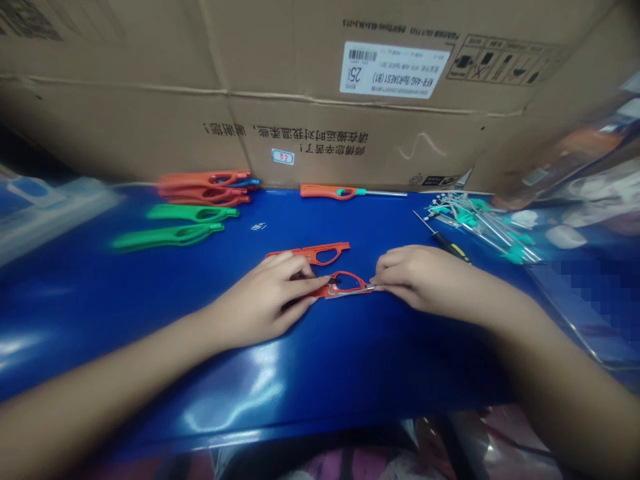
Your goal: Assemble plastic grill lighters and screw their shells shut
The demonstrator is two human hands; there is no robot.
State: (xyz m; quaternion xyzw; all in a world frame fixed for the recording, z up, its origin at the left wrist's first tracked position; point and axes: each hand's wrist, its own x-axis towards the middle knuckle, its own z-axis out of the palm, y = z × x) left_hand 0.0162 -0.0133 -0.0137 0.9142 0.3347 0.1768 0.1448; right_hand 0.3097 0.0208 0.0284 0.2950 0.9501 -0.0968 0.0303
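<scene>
An orange lighter half-shell [350,275] lies low over the blue table, its inside facing up, with thin wires and a dark part in it. My left hand [280,290] grips its left end between thumb and fingers. At the other end, the fingertips of my right hand [413,277] pinch a small metallic piece by the shell's tip. Just beyond my left hand lies another orange half-shell [327,255], partly hidden by that hand. Farther back rests an assembled orange long-neck lighter [325,191] with a turquoise trigger and a metal tube.
Orange lighter bodies [205,187] and green lighter bodies [175,235] lie at the back left. A screwdriver [447,245] sits near a pile of metal tubes with turquoise parts [480,217] at right. A large cardboard box [300,100] walls off the table's [350,380] back.
</scene>
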